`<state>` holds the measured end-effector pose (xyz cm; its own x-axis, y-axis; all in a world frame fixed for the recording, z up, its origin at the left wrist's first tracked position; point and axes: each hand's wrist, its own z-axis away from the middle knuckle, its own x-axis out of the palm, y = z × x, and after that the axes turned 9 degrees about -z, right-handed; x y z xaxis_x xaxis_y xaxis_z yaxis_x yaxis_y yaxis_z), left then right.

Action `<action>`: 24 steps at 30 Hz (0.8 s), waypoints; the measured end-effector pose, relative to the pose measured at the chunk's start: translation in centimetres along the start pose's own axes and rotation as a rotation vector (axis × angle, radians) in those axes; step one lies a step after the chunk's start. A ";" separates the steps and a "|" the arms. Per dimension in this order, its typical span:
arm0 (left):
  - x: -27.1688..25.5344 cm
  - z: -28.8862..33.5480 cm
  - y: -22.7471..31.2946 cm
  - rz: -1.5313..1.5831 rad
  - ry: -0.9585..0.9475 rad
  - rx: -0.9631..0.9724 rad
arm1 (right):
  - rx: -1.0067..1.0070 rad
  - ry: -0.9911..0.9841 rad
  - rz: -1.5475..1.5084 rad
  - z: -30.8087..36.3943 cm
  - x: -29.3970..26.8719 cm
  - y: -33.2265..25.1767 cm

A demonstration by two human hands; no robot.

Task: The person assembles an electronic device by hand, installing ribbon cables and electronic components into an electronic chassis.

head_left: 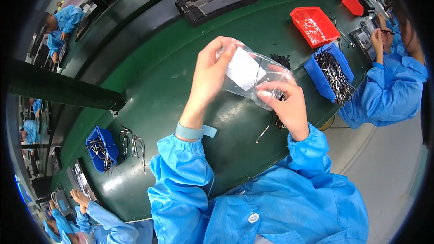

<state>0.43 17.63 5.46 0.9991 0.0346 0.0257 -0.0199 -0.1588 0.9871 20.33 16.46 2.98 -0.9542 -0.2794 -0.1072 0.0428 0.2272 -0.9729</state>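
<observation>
Between my hands, above the green table, is a clear plastic bag [251, 91] with a white label [244, 68] on or inside it. My left hand [211, 67], with a pale blue strap at the wrist, pinches the bag's upper left side. At the lower right, my right hand [285, 104] grips the bag with thumb and fingers, some of them seen through the plastic. Behind and below the bag lies a pile of small black cable parts [281, 59], partly hidden by the bag and my right hand. One loose thin cable [262, 133] lies near it.
On the right stand a blue bin [312, 68] full of dark cables and a red bin [296, 14] with small clear pieces. Another blue bin [113, 141] and loose cables [134, 143] are at left. Black trays [199, 14] line the far side. Co-workers in blue sit either side.
</observation>
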 end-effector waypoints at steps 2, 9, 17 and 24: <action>0.7 0.3 0.4 -0.101 -0.002 0.011 | -0.053 0.048 0.156 0.3 0.6 -0.1; -0.7 0.1 1.4 -0.044 0.008 0.113 | 0.172 -0.055 -0.354 0.0 -2.0 -1.2; -4.7 2.1 2.1 -0.086 0.220 0.068 | 0.434 0.105 -0.798 1.6 -3.7 0.8; -5.1 2.9 0.2 -0.062 0.184 0.006 | 0.205 0.188 -0.272 4.0 -0.6 2.3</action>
<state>-4.60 14.50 5.09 0.9746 0.2240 -0.0066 0.0427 -0.1568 0.9867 22.17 13.44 0.02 -0.9757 -0.1234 0.1810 -0.1789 -0.0278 -0.9835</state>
